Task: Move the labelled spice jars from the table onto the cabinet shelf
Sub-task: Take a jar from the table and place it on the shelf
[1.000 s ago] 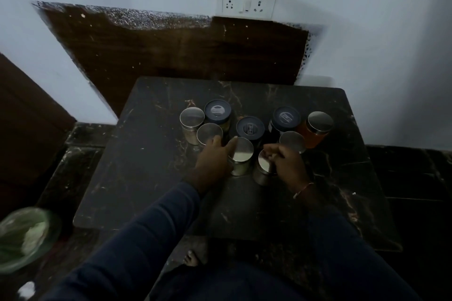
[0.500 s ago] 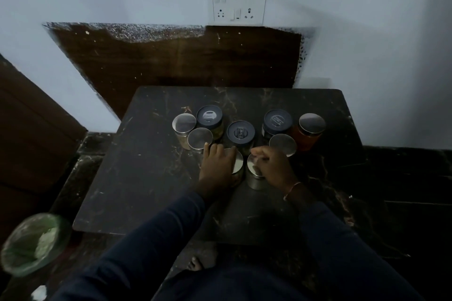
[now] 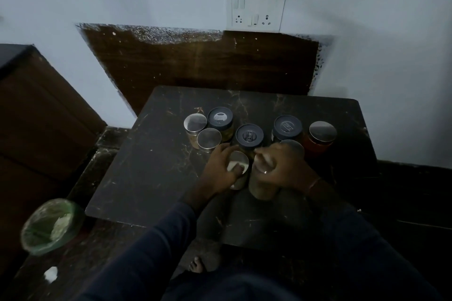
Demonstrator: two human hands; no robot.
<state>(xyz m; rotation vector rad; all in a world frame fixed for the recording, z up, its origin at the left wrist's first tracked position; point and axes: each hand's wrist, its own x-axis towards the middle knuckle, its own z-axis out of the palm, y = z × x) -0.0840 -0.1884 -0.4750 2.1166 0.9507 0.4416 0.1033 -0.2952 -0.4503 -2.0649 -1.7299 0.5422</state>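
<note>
Gripped in left hand point(image 3: 220, 169): silver-lidded jar point(image 3: 239, 165); in right hand point(image 3: 281, 168): neighbouring jar point(image 3: 262, 187). On table point(image 3: 151, 178): seven other jars point(image 3: 249, 135). Probably early stage.

Left hand point(image 3: 219, 170) now grips the left jar point(image 3: 239, 166), baring its lid; right hand point(image 3: 285, 168) now wraps the right jar point(image 3: 261, 189).

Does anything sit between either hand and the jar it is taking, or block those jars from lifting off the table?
Nothing visible. The left hand grips one silver-lidded jar and the right hand grips the jar beside it. The other jars stand behind them, so the way up looks free. The cabinet shelf is out of view.
</note>
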